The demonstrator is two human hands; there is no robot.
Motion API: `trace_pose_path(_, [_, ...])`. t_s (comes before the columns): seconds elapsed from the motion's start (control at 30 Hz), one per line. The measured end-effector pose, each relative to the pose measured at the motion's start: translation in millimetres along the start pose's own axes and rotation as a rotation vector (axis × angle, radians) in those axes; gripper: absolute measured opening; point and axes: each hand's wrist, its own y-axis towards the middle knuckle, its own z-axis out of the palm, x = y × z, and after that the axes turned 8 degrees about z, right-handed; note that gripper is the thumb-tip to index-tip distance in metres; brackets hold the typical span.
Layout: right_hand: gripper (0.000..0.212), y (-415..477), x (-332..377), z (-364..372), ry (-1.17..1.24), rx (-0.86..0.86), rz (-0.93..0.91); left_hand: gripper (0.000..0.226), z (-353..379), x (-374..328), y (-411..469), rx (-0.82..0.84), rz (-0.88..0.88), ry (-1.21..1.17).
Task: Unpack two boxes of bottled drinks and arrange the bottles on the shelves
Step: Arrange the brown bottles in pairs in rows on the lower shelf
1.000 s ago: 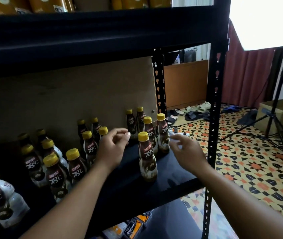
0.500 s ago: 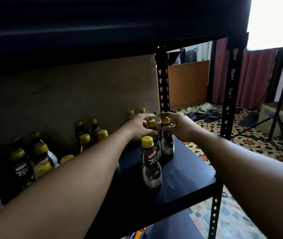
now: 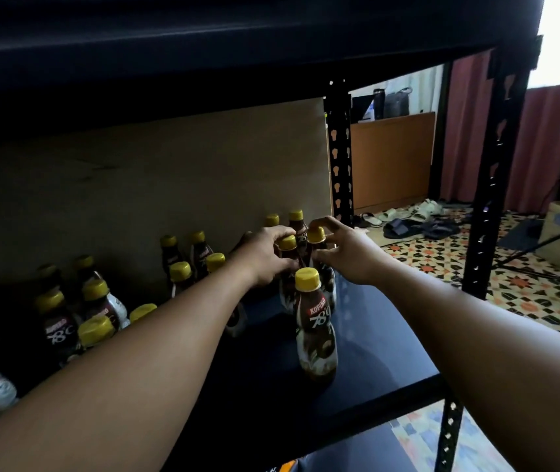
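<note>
hands: I see left hand [image 3: 266,255] gripping one bottle [image 3: 287,243]; right hand [image 3: 345,250] pinching the neighbouring bottle [image 3: 316,235] | progress: many bottles [image 3: 57,332] on shelf [image 3: 374,335]; remainder to unpack unclear

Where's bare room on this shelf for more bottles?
Bare shelf: right of the front bottle out to the front post, and between that bottle and the front edge. Crowded: the left bottles, and the back corner where the left hand and right hand grip corner bottles.
</note>
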Motion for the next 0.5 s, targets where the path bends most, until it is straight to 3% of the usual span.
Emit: trace_pose_path(0.5, [0.045, -1.9, -5.7, 4.5, 0.015, -0.015, -0.006, 0.067, 1.1, 6.6, -1.7, -0.022, 0.011, 0.067])
